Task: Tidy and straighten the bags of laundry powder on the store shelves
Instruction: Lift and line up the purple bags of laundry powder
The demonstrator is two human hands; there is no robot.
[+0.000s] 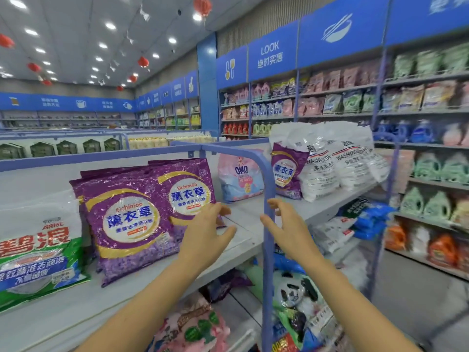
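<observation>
The purple bags of laundry powder (132,219) are stood leaning on the top shelf (243,224), between an Ariel bag (38,245) and a pink OMO bag (239,179). The left hand (208,229) is held at their lower right corner, fingers spread, gripping nothing; contact cannot be confirmed. The right hand (286,224) is spread, empty, beside the blue post (267,189).

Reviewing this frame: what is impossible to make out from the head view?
Head view, Ariel bag: cut off by the left edge.
Head view, purple bags: the front one hides how many stand behind.
Head view, right hand: the blue post crosses its fingers, so contact is unclear.
Head view, wall shelves: blur makes labels unreadable.
</observation>
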